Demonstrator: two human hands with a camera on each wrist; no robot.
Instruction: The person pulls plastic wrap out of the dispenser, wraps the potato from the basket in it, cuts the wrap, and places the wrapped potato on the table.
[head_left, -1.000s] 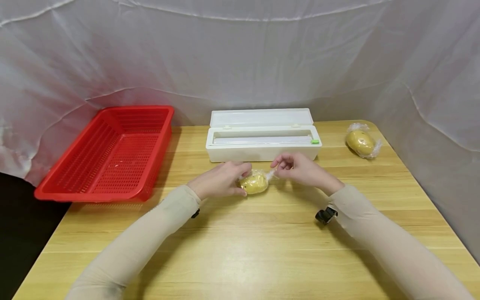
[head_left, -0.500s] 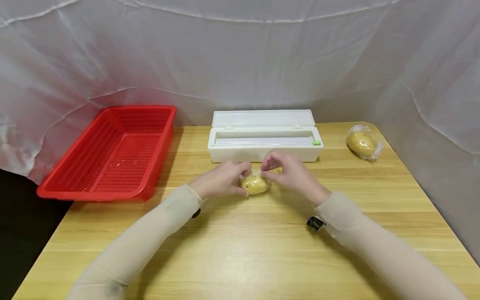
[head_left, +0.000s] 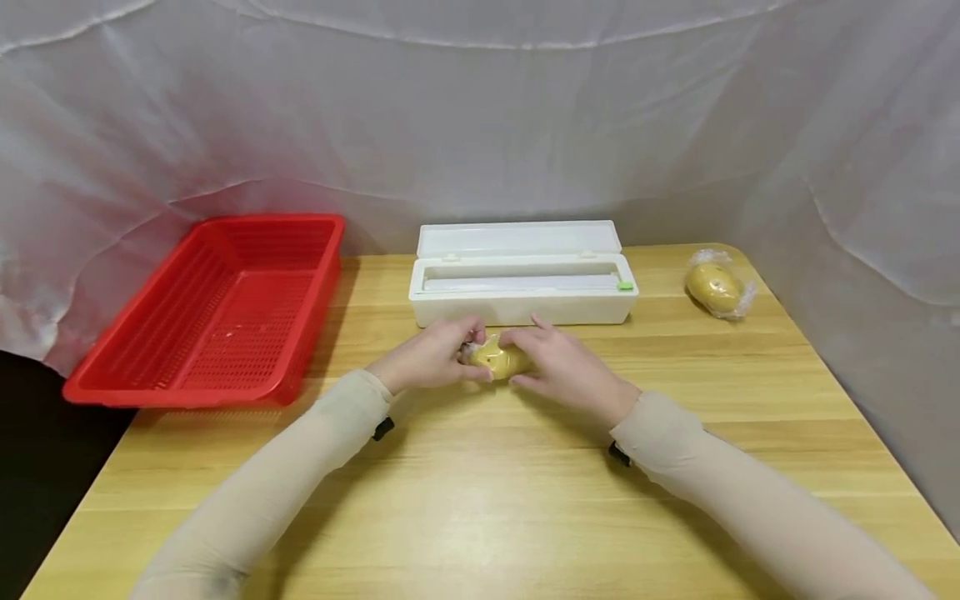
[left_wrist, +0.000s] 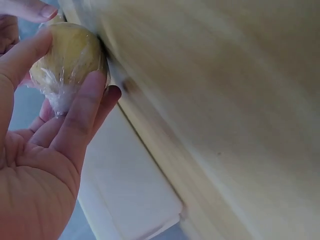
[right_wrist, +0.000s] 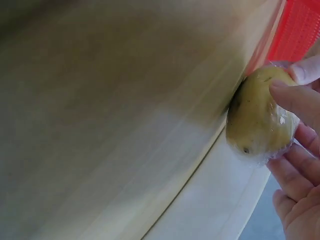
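A yellow potato wrapped in cling film lies between both hands, just in front of the white box. My left hand grips its left end between thumb and fingers. On the other side my right hand holds the right end, thumb toward the front. In the left wrist view a gathered twist of cling film sticks out from the potato beside the left fingers. The right wrist view shows film stretched over the potato, with right-hand fingers along its side.
Behind the hands stands a white cling film dispenser with its lid raised, a roll inside and a green slider. A red plastic basket is at left. Another wrapped potato lies at the back right of the wooden table.
The right hand first twisted the film end, then moved left and took hold of the potato's right side. The potato has shifted slightly left and turned in the hands.
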